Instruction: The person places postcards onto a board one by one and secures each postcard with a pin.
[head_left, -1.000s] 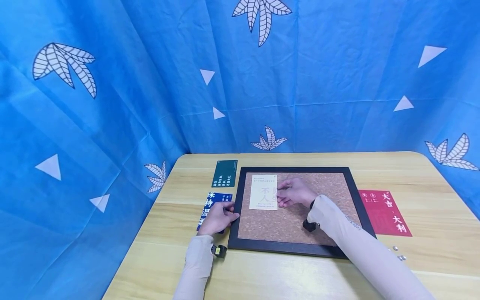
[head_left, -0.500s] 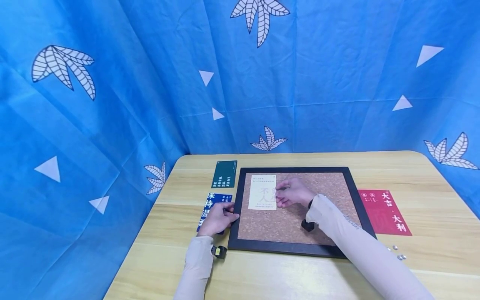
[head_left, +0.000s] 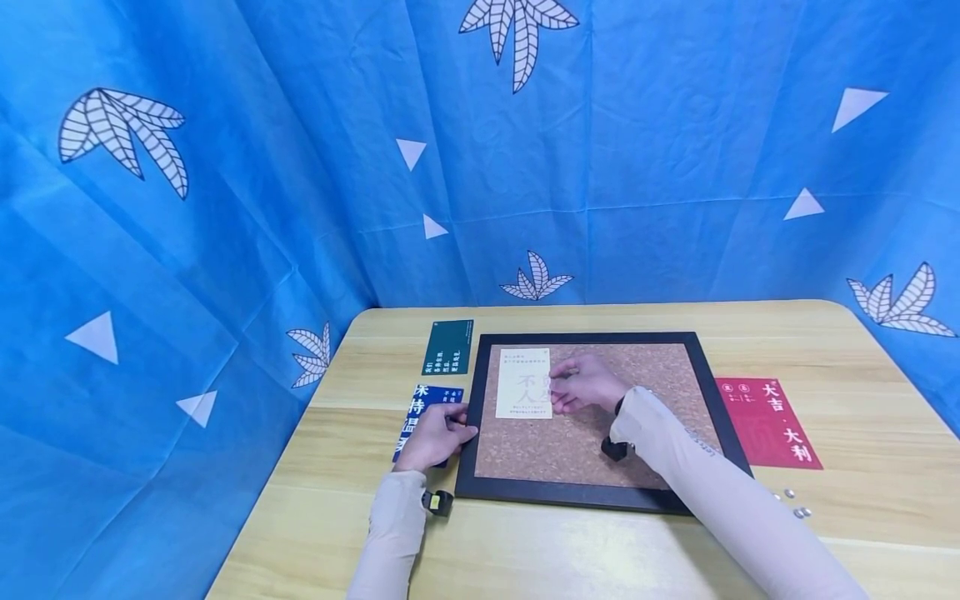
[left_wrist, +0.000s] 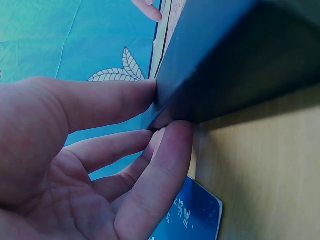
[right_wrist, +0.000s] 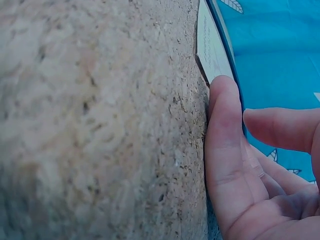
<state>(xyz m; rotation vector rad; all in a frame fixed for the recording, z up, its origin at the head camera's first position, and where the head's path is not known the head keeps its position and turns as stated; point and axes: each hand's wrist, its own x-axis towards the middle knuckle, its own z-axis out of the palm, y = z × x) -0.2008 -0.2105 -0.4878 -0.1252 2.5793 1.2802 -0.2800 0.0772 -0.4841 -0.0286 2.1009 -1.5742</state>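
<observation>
My head view's pretty bright, bit of glare on the table (head_left: pixel 585 542); left wrist's dimmer, right's close-up cork (right_wrist: pixel 95 125) kinda blurry.

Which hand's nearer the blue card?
Left. The left hand overlaps the blue card in the head view, at the black frame; the right hand is farther, at the cream card on the corkboard.

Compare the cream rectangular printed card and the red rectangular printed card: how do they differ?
Place: the cream card lies on the black-framed brown corkboard; the red card lies on the wood-grained table to its right.
Lettering: the cream card's large characters look faint purple; the red card's are white.
Contact: the right hand overlaps the cream card's right edge; the red card is untouched.
Both are rectangular and printed.
</observation>
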